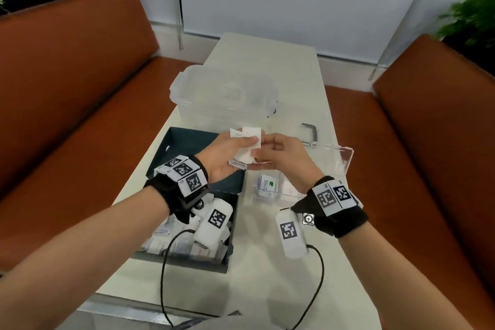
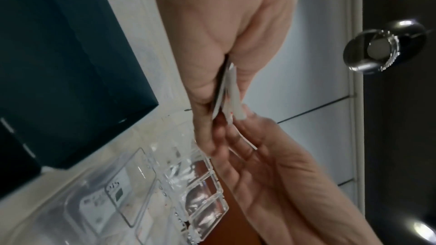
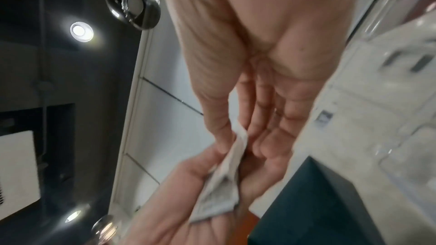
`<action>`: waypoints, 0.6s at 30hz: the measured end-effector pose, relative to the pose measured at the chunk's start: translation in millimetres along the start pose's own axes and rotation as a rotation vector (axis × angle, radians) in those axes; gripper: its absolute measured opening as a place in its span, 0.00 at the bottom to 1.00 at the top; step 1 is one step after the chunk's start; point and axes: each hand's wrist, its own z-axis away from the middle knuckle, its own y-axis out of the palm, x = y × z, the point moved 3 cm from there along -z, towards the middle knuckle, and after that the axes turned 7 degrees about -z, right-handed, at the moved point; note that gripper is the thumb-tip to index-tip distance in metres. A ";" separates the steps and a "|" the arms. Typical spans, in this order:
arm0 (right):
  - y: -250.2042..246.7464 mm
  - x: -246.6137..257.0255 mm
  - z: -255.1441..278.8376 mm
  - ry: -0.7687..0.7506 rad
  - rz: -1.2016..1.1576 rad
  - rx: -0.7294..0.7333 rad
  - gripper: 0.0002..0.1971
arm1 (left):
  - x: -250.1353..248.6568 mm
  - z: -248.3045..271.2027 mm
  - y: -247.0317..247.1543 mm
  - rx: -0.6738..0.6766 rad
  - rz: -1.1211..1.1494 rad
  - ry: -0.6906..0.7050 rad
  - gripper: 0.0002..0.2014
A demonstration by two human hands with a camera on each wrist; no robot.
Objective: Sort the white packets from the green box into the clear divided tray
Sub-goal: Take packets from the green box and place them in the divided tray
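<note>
My left hand [image 1: 227,154] holds a small stack of white packets [image 1: 247,149] between thumb and fingers, above the far edge of the green box [image 1: 187,142]. My right hand [image 1: 278,153] pinches the front packet of that stack from the right, thumb on its lower corner. In the left wrist view the white packets [image 2: 227,90] sit edge-on in my left hand [image 2: 224,74]. The right wrist view shows the white packets [image 3: 226,180] between my right hand [image 3: 238,137] and the other palm. More packets lie in the box under my left wrist. The clear divided tray [image 1: 345,163] lies under my right hand, with a Stevia packet [image 1: 267,185] in a near compartment.
A large clear lidded container [image 1: 225,94] stands behind the box on the pale table [image 1: 267,276]. A grey handle [image 1: 310,131] lies beyond the tray. Orange benches [image 1: 67,88] flank the table on both sides. Cables hang from both wrist cameras.
</note>
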 end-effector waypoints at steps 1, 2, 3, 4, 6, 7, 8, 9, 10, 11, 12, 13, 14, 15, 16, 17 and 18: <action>-9.8 2.7 -1.6 0.018 0.035 0.007 0.11 | -0.3 -2.5 1.0 0.008 -0.014 -0.020 0.11; -20.2 6.2 -3.5 0.012 0.087 -0.032 0.08 | 0.1 -5.1 3.1 0.018 -0.034 -0.045 0.11; -30.9 9.8 -6.1 -0.010 0.142 -0.098 0.07 | 1.1 -8.3 5.8 0.033 -0.063 -0.068 0.12; -40.6 12.4 -8.6 -0.035 0.185 -0.156 0.07 | 2.5 -11.1 9.8 0.057 -0.101 -0.086 0.12; -53.6 13.2 -13.2 -0.055 0.257 -0.174 0.09 | 5.6 -16.3 20.5 0.116 -0.176 -0.096 0.13; -57.4 11.0 -14.2 -0.047 0.296 -0.145 0.08 | 7.7 -19.4 26.2 0.139 -0.205 -0.093 0.13; -60.4 7.9 -14.6 -0.037 0.328 -0.117 0.07 | 10.5 -23.0 31.3 0.151 -0.232 -0.091 0.12; -64.1 4.6 -14.9 -0.029 0.344 -0.102 0.06 | 13.9 -27.3 35.2 0.154 -0.256 -0.091 0.11; -68.6 1.6 -15.5 -0.022 0.348 -0.101 0.04 | 17.9 -31.5 38.2 0.150 -0.275 -0.093 0.10; -73.5 -0.7 -16.1 -0.016 0.350 -0.107 0.04 | 21.9 -35.1 39.9 0.143 -0.285 -0.098 0.08; -78.8 -2.9 -17.4 -0.011 0.352 -0.116 0.05 | 25.5 -38.1 40.7 0.138 -0.290 -0.103 0.07; -84.7 -5.2 -18.8 -0.007 0.359 -0.131 0.05 | 28.7 -41.1 40.9 0.135 -0.290 -0.107 0.07; -90.5 -7.2 -20.3 -0.003 0.374 -0.154 0.06 | 31.6 -43.5 40.5 0.135 -0.289 -0.110 0.08; -96.5 -9.3 -22.0 0.000 0.389 -0.184 0.06 | 33.6 -45.7 39.6 0.130 -0.290 -0.109 0.08; -102.7 -11.7 -23.7 0.002 0.401 -0.218 0.06 | 35.0 -47.7 38.0 0.117 -0.293 -0.106 0.08; -108.9 -14.2 -25.4 0.003 0.408 -0.248 0.05 | 35.9 -49.5 35.6 0.094 -0.296 -0.105 0.06; -114.3 -16.6 -26.9 0.002 0.419 -0.271 0.05 | 36.4 -51.1 32.5 0.067 -0.302 -0.108 0.06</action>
